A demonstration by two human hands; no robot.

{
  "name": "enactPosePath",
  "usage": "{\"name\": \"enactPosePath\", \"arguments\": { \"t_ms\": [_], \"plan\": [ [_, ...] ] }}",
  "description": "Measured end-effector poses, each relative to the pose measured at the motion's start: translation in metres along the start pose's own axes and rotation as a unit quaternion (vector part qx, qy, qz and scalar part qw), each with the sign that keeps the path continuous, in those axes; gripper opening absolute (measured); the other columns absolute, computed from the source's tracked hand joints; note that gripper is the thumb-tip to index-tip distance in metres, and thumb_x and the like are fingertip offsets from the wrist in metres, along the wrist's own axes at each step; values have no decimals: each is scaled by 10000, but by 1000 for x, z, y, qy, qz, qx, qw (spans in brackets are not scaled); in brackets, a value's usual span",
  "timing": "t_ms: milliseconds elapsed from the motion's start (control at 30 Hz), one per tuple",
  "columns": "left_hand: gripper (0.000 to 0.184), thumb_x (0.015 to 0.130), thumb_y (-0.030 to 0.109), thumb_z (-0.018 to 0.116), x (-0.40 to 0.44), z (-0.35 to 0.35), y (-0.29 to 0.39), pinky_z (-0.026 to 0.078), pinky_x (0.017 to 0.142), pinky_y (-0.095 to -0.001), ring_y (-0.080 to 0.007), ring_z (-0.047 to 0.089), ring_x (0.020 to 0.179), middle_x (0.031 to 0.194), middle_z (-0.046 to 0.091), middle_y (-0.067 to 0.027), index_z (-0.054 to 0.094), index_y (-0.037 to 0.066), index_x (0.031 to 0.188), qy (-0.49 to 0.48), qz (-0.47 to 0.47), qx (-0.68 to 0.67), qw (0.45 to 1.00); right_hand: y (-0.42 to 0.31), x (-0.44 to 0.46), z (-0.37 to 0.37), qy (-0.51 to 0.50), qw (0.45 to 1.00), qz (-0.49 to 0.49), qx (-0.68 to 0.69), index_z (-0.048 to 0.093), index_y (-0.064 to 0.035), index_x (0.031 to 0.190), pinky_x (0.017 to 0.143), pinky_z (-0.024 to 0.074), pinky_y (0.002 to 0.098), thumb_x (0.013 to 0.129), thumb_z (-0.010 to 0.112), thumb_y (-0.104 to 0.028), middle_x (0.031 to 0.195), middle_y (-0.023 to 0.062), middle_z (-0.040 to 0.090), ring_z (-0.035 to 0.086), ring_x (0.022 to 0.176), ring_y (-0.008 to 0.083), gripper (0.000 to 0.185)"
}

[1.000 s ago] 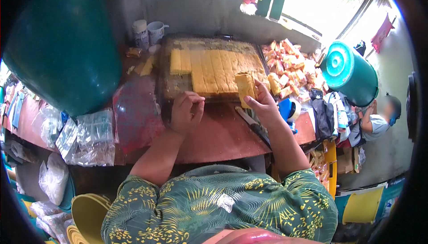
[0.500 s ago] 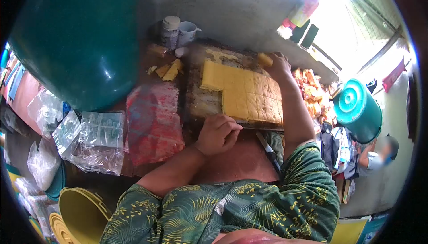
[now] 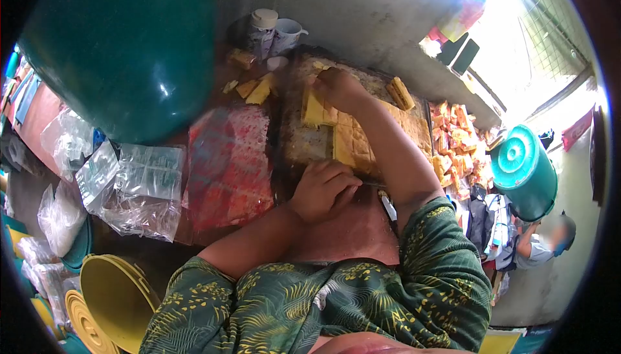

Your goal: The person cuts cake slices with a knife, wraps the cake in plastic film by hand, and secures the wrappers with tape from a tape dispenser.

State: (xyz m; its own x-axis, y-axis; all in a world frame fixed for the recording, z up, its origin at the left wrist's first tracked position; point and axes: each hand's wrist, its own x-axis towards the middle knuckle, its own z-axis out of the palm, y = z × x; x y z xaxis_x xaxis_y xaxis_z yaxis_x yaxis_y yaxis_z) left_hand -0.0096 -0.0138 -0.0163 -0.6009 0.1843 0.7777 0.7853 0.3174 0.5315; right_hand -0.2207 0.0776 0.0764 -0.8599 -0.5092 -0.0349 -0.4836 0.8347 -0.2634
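A yellow sheet cake (image 3: pixel 349 137), scored into pieces, lies on a dark, crumb-covered tray (image 3: pixel 304 150); its near-left part is gone. My right hand (image 3: pixel 336 87) reaches over the cake's far-left corner and touches it. Its fingertips are hidden beneath the hand. A cut piece of cake (image 3: pixel 401 93) sits apart at the tray's far-right side. By the near edge of the tray rests my left hand (image 3: pixel 323 189), fingers loosely bent and holding nothing. Close to my right forearm, a knife (image 3: pixel 388 205) is partly covered.
Many wrapped cake pieces (image 3: pixel 456 150) are heaped right of the tray. Left of it lie cake scraps (image 3: pixel 259 89), a red-stained sheet (image 3: pixel 229 166) and clear plastic bags (image 3: pixel 149 179). A jar (image 3: pixel 262 31) and mug (image 3: pixel 286 36) stand behind. A person (image 3: pixel 543 244) is at far right.
My right hand has set its piece of cake down at the tray's far right and moved left to the cake's far-left corner. My left hand's fingers have loosened slightly.
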Motion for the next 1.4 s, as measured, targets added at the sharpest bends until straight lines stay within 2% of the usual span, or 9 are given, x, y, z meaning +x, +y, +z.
{"name": "enactPosePath", "arguments": {
  "t_ms": [100, 200, 500, 700, 900, 1033, 1100, 1200, 1400],
  "plan": [
    [203, 850, 123, 763, -1, 2, -1, 475, 869, -471, -312, 644, 981, 1024, 675, -71, 710, 132, 1046, 6, -3, -8, 1000, -10, -20, -11, 11, 986, -87, 140, 708, -22, 1177, 928, 524, 466, 990, 660, -450, 1229, 181, 697, 653, 1155, 370, 469],
    [170, 867, 140, 748, 0, 0, 4, 476, 881, -473, -309, 646, 988, 1023, 676, -67, 716, 131, 1034, 12, -12, 0, 1000, -12, -31, -19, -35, 979, -188, 71, 705, -45, 1233, 1036, 478, 439, 959, 698, -457, 1283, 163, 677, 601, 1254, 349, 494],
    [173, 873, 146, 724, 0, 1, -1, 486, 908, -472, -308, 652, 1020, 1041, 677, -74, 727, 126, 1044, -11, 1, 29, 1000, -26, -57, 4, 58, 968, -205, -134, 647, -81, 1304, 1206, 311, 495, 821, 763, -666, 1421, 186, 589, 446, 1405, 412, 768],
    [159, 891, 171, 718, 0, 2, 2, 475, 968, -470, -322, 643, 1067, 1043, 680, -87, 727, 110, 1038, -27, -23, -6, 999, -26, -103, -23, -9, 980, -87, 181, 579, -44, 1205, 1056, 492, 417, 776, 934, -214, 1334, 101, 584, 590, 1239, 242, 583],
    [392, 894, 214, 777, -4, 6, 15, 467, 1015, -461, -270, 638, 1143, 1185, 669, -92, 640, 73, 1234, -57, -65, -44, 995, -7, -209, 18, 263, 828, -141, 474, 499, -32, 1288, 1005, 521, 366, 827, 846, 28, 1189, 89, 608, 626, 1145, 217, 580],
    [466, 995, 192, 688, -16, 30, 32, 424, 1146, -446, -245, 577, 1308, 1425, 593, -110, 537, 74, 1419, 10, -162, -406, 900, -24, -282, 57, 290, 729, -87, 614, 470, -49, 1320, 1045, 508, 392, 841, 812, 59, 1258, 98, 591, 594, 1217, 231, 598],
    [490, 1026, 190, 659, -21, 32, 39, 405, 1186, -431, -231, 549, 1350, 1495, 544, -128, 490, 76, 1472, -31, -195, -613, 765, -10, -307, 68, 293, 792, -95, 527, 500, -46, 1313, 1029, 521, 379, 820, 850, 23, 1272, 95, 601, 600, 1212, 221, 608],
    [508, 1017, 116, 678, -20, 27, 60, 445, 1153, -401, -213, 572, 1320, 1431, 587, -123, 468, 60, 1476, -29, -237, -547, 802, 6, -351, 65, 285, 900, -65, 324, 601, -31, 1231, 999, 529, 383, 775, 896, -79, 1265, 137, 637, 634, 1184, 282, 545],
    [462, 1057, 257, 620, -30, 21, 65, 476, 1145, -443, -265, 607, 1306, 1406, 619, -151, 502, 63, 1460, -31, -333, -663, 670, 42, -443, 77, 163, 969, 185, 1, 674, -61, 1189, 984, 527, 452, 801, 822, -119, 1217, 167, 650, 622, 1136, 397, 419]
  ]
}}
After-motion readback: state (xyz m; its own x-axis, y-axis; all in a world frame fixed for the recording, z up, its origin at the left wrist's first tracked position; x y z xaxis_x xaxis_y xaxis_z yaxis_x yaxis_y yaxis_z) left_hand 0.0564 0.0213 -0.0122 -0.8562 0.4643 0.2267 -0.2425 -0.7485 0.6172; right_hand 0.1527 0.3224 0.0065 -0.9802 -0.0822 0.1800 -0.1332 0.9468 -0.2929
